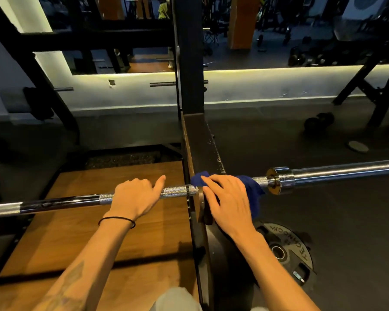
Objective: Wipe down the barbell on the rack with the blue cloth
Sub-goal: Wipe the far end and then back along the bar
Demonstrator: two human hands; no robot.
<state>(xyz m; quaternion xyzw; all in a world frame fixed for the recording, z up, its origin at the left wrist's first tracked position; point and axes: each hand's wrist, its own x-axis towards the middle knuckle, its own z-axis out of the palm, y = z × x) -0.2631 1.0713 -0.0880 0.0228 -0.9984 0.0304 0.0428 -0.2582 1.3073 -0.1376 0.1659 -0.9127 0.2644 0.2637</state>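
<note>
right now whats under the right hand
The blue cloth, draped over the barbell beside the rack upright. The right hand and cloth cover that stretch of bar, so its surface cannot be seen.

Glossy metal barbell (337, 173) with rough knurling, soft blue cloth (252, 189), wooden platform (81, 232).

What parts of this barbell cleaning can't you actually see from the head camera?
- Bar under the blue cloth: covered by the cloth and the right hand.
- Left hand fingers: curled behind the barbell.
- Both barbell ends: cut off by the picture's edges.
- Weight plate: partly behind the right forearm.
- Mirror reflections: too dark and small.
</note>
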